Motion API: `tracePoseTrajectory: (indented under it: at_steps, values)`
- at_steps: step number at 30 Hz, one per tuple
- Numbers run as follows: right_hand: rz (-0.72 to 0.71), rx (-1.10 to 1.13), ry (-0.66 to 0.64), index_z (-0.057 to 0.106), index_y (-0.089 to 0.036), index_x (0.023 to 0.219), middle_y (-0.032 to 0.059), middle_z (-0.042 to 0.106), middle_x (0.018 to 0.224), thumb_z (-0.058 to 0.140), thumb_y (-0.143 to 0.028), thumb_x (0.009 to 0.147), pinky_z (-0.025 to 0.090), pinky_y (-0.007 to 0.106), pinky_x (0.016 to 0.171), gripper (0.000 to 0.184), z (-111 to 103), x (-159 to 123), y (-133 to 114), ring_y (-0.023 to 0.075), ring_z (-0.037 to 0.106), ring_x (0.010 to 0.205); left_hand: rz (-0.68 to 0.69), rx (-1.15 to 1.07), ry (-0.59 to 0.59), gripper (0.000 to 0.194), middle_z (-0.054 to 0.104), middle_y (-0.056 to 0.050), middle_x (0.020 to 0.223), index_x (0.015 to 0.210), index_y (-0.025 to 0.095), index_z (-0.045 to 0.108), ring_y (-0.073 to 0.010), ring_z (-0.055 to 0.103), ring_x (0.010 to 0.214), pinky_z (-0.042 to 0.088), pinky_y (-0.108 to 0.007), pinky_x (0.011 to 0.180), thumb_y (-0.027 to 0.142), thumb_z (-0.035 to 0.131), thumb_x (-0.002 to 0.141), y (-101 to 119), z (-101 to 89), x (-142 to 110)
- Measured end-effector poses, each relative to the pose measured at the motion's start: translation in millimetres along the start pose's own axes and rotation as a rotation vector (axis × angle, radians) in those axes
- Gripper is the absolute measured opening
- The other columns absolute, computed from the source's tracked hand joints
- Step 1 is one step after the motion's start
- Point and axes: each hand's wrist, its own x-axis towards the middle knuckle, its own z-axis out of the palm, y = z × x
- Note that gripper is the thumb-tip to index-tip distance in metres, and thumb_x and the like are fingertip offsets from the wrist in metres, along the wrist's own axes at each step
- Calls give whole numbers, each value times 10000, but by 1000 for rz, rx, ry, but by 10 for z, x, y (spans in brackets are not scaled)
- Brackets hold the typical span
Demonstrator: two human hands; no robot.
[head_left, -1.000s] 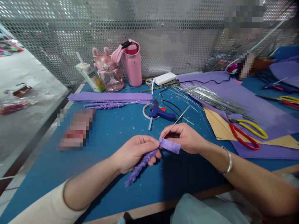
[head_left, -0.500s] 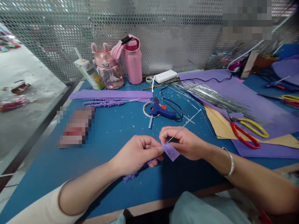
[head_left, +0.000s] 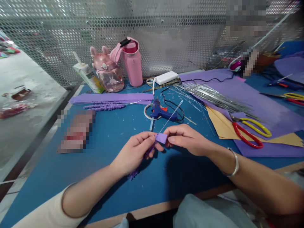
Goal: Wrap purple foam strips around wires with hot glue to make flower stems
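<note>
My left hand (head_left: 135,152) is closed around the upper end of a purple artificial lavender sprig (head_left: 133,175), whose fringed tip pokes out below the palm. From the pinch of that hand a thin wire stem (head_left: 171,116) slants up to the right. A short tail of purple paper strip (head_left: 161,138) sticks out at the base of the stem. The fingers of my right hand (head_left: 188,139), closed together, are at the strip's free end; its fingertips are partly hidden. Beyond the hands lies a blue glue gun (head_left: 163,113) on a roll of tape.
Finished purple sprigs (head_left: 104,106) lie by stacked purple strips (head_left: 114,98) at the left. Pink bottles (head_left: 133,68) and a drink carton (head_left: 87,76) stand against the mesh wall. Wires (head_left: 213,98), purple sheets (head_left: 237,85) and red-and-yellow-handled scissors (head_left: 249,133) occupy the right.
The wire stem has swung from pointing right to a steeper slant. The strip's loose tail looks shorter, and both hands have shifted slightly left since half a second ago.
</note>
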Motion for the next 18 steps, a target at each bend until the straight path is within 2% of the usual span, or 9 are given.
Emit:
tracePoseTrajectory:
  at_steps: [4, 8, 11, 13, 15, 18]
  values:
    - [30, 60, 75, 661, -157, 825, 5, 636, 727, 502, -253, 851, 418, 214, 598, 188, 78, -3, -28, 105, 534, 643, -11, 48, 53, 249, 662, -40, 803, 977, 137, 610, -62, 466, 544, 350, -183, 492, 357, 548, 877, 10, 19, 1]
    - [2, -85, 114, 693, -160, 802, 4, 653, 698, 535, -237, 846, 403, 199, 566, 182, 106, 1, -24, 99, 549, 625, 13, 48, 84, 231, 665, -28, 782, 902, 136, 597, -57, 468, 544, 357, -177, 497, 363, 575, 862, 6, 39, 3]
    - [-36, -154, 86, 698, -156, 825, 6, 650, 701, 538, -230, 849, 417, 205, 588, 178, 129, 9, 3, 102, 560, 634, 71, 66, 145, 215, 636, 6, 697, 871, 140, 595, -49, 454, 527, 345, -164, 486, 352, 609, 841, -19, 72, -2]
    - [-30, -99, 58, 686, -144, 850, 11, 650, 715, 534, -255, 860, 437, 209, 606, 188, 139, 16, 12, 104, 569, 644, 98, 92, 180, 216, 604, 24, 645, 859, 141, 599, -49, 450, 519, 344, -160, 483, 354, 619, 832, -35, 80, 1]
    - [-15, -54, -22, 674, -136, 912, 19, 659, 761, 540, -286, 865, 452, 211, 624, 206, 101, 15, 3, 108, 584, 675, 82, 121, 170, 235, 585, 28, 622, 868, 142, 607, -54, 453, 517, 347, -162, 481, 373, 616, 828, -37, 49, 17]
    - [57, -175, -366, 660, -147, 1041, 44, 689, 909, 627, -305, 813, 462, 210, 646, 279, -140, -20, -14, 126, 612, 762, -45, 200, 33, 291, 562, 22, 603, 894, 141, 630, -68, 460, 510, 344, -165, 458, 422, 598, 824, 1, -87, 53]
